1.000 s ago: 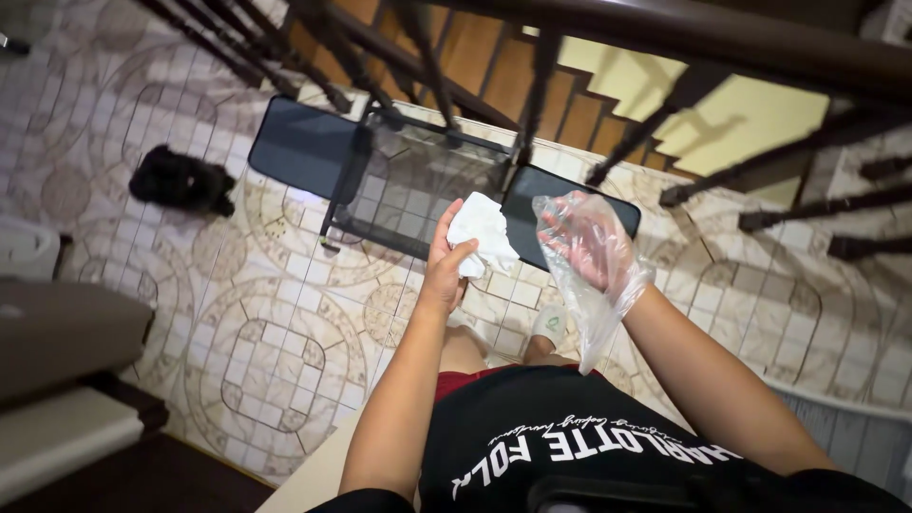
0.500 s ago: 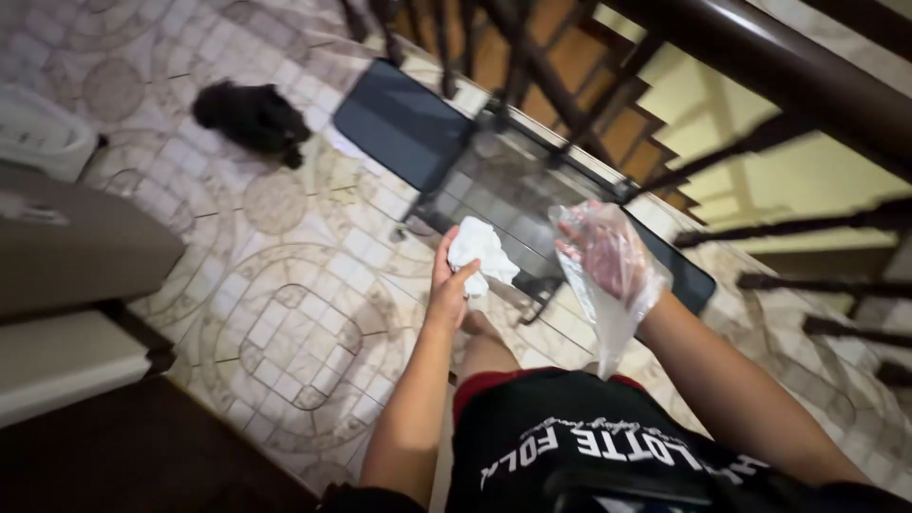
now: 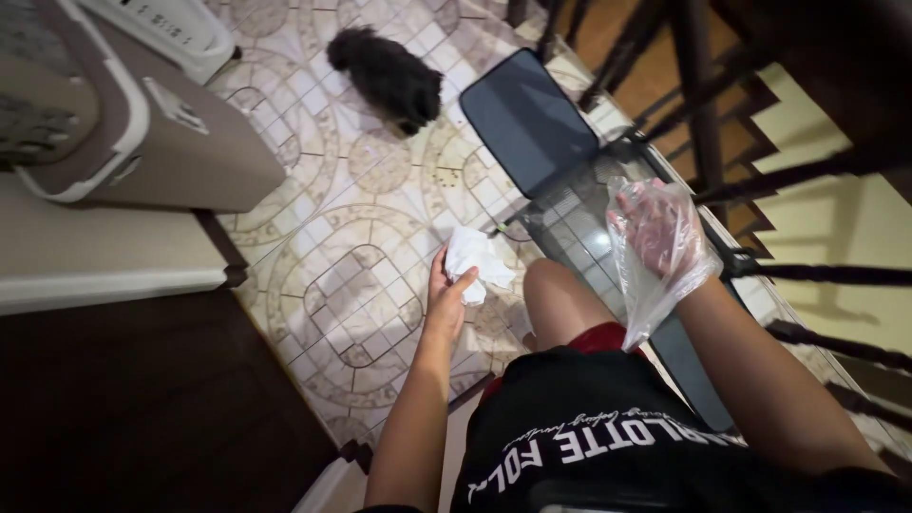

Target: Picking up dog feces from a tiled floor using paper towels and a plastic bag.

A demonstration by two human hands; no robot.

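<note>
My left hand (image 3: 446, 299) is raised in front of me and grips a crumpled white tissue (image 3: 472, 258) between thumb and fingers. My right hand (image 3: 655, 233) is held up to the right of it, fingers spread inside a loose clear plastic bag (image 3: 638, 304) that hangs down past my wrist. The two hands are apart and do not touch. Below them are my bare knee (image 3: 560, 299) and black shirt.
Patterned tile floor (image 3: 351, 285) lies below. A small black furry animal (image 3: 388, 76) sits at the top. A dark flat panel with a glass-topped frame (image 3: 532, 119) lies by the dark stair railing (image 3: 703, 104). A beige and white bin (image 3: 114, 123) stands at upper left.
The view has swung left and tilted; the bin now fills the upper left. Both hands keep their hold and spacing, and my knee has come up under them.
</note>
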